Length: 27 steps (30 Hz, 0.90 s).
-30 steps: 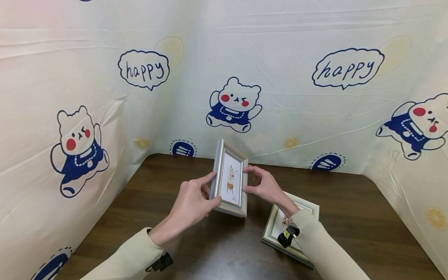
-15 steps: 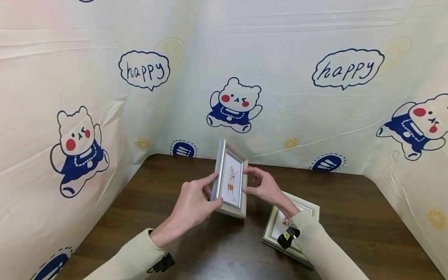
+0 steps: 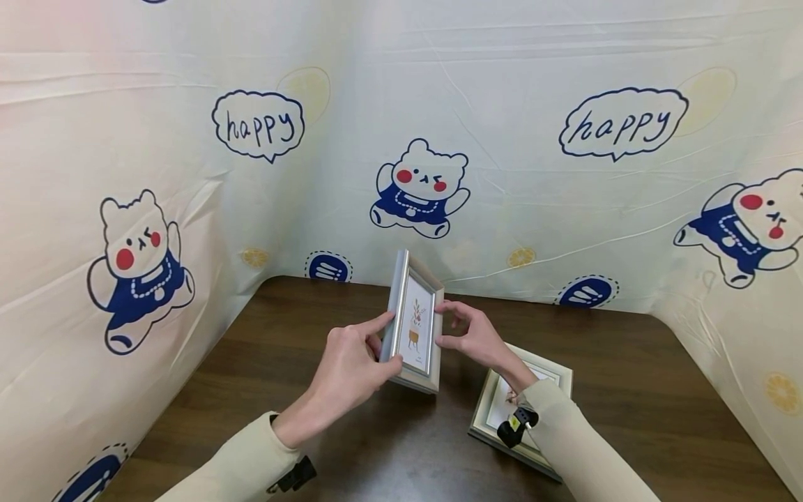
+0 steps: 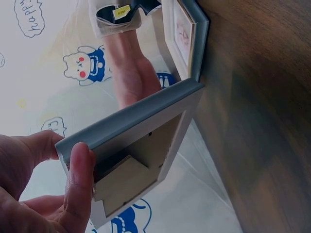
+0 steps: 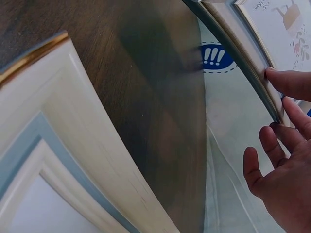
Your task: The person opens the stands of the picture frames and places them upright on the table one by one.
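Observation:
Both hands hold up a silver-grey picture frame (image 3: pixel 417 324) with a plant print, tilted above the table. My left hand (image 3: pixel 348 373) grips its left side, thumb at the front lower edge. On the opposite side, my right hand (image 3: pixel 472 336) pinches the border between thumb and fingers. The left wrist view shows the back of the held frame (image 4: pixel 138 177), with its recessed backing panel. A second picture frame (image 3: pixel 561 369), cream with a blue-grey inner band in the right wrist view, lies face up beneath my right forearm, which hides part of it.
The dark wooden table (image 3: pixel 389 453) runs back to a white curtain (image 3: pixel 514 202) printed with bears and "happy" bubbles. Curtain also hangs along the left and right sides. Small black cameras are strapped at both wrists.
My left hand has shifted slightly right, and the held frame has turned a little, showing more of its left side edge. The right hand and the lying frame stay nearly in place.

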Tool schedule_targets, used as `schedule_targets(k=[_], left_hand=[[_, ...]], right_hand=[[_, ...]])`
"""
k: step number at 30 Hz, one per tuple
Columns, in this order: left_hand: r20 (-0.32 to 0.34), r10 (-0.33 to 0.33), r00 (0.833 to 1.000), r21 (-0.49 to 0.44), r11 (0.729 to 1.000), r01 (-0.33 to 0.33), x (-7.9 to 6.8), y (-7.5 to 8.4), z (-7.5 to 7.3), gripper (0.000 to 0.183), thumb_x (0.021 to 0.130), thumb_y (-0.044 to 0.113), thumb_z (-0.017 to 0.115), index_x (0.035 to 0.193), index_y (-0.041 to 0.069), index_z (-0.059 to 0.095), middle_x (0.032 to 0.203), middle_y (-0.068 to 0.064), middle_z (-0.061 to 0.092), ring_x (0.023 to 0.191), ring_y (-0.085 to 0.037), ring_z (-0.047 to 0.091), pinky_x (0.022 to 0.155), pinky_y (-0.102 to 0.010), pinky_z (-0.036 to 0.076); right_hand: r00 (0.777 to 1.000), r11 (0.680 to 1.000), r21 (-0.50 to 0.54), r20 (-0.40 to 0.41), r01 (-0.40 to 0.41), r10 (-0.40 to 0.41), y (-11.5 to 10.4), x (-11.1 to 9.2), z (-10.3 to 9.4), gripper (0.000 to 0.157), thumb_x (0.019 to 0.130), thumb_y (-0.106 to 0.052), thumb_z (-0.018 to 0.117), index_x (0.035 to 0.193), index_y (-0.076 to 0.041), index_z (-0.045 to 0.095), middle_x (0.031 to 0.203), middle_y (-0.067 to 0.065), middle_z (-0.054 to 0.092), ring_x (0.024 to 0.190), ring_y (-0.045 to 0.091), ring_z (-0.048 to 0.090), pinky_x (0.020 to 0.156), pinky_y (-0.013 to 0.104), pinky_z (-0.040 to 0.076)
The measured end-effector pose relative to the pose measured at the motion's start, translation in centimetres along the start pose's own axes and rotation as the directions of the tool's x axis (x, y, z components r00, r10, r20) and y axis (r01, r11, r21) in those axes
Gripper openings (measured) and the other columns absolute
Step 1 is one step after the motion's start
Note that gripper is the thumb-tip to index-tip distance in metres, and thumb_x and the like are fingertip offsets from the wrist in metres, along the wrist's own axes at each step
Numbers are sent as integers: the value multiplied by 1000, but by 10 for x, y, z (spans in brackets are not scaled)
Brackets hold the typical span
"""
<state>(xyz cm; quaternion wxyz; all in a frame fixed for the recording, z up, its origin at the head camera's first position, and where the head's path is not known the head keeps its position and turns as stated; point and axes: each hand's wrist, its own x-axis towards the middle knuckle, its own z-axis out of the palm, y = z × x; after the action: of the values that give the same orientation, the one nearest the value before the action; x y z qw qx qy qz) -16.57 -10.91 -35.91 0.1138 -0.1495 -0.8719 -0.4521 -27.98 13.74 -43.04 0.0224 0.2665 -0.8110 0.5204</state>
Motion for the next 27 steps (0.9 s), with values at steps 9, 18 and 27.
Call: schedule_targets(k=[9,18,27], left_hand=[[-36,21,999,22,1000,-21,-1,1,1,70,78,2,88,143,0,63,68,7,62,53,-8,59,44,-27,50],[-82,49,995,46,998,-45,-2,1,3,66,78,4,88,140,3,66,66,9,59,52,-8,57,44,-26,48],[-112,76,991,54,996,-71,-4,0,5,63,78,4,86,138,4,68,67,9,59,51,-6,56,45,-26,50]], right_hand=[[1000,1000,1,1,4,-4,18,4,-1,50,85,-4,85,132,-6,67,153,17,55,106,45,53,91,58,44],[1000,1000,2,7,21,-21,18,4,-2,49,86,-6,85,132,-5,68,146,15,60,107,39,57,91,54,46],[1000,999,17,-4,29,-29,13,4,-5,53,86,-4,85,135,-6,66,139,13,64,109,42,56,86,53,47]])
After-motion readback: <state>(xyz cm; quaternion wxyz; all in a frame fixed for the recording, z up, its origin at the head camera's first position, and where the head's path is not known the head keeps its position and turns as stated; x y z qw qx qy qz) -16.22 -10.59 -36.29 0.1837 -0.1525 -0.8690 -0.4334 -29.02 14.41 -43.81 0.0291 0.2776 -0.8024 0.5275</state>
